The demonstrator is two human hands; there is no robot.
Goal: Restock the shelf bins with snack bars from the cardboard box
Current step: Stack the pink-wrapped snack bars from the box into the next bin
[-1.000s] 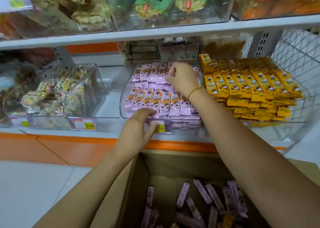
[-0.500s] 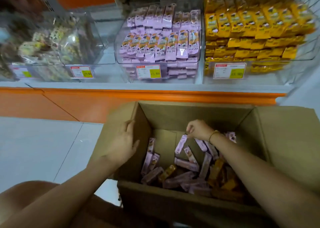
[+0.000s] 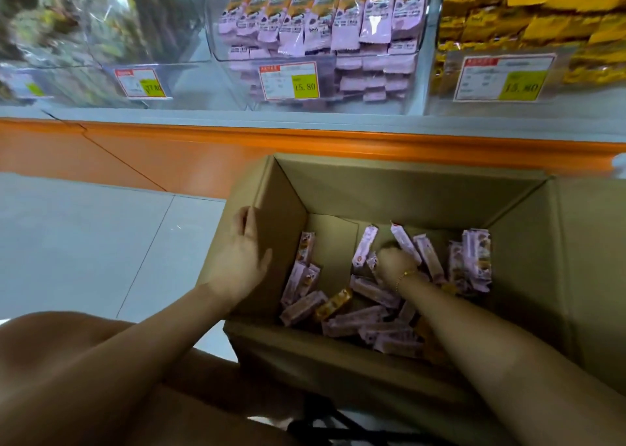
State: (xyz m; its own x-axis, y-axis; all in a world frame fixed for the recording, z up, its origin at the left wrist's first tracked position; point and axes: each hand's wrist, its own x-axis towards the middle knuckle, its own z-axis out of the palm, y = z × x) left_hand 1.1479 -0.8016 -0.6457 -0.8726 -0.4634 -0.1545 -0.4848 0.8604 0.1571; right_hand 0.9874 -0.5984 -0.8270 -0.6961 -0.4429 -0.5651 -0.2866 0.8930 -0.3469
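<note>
Right hand has sunk deeper into the cardboard box, curled round purple snack bars; left hand flat on its flap; I'd gather several, aligned

A shop: price tags front snack-filled shelf bins.

The brown corrugated cardboard box is matt and creased at its flaps. The purple plastic-wrapped snack bars inside have a soft sheen and crinkled film. The clear plastic shelf bins are glossy and reflective, and carry white paper price labels. The orange shelf base looks smooth and semi-gloss, and the pale grey floor tiles look smooth.
</note>
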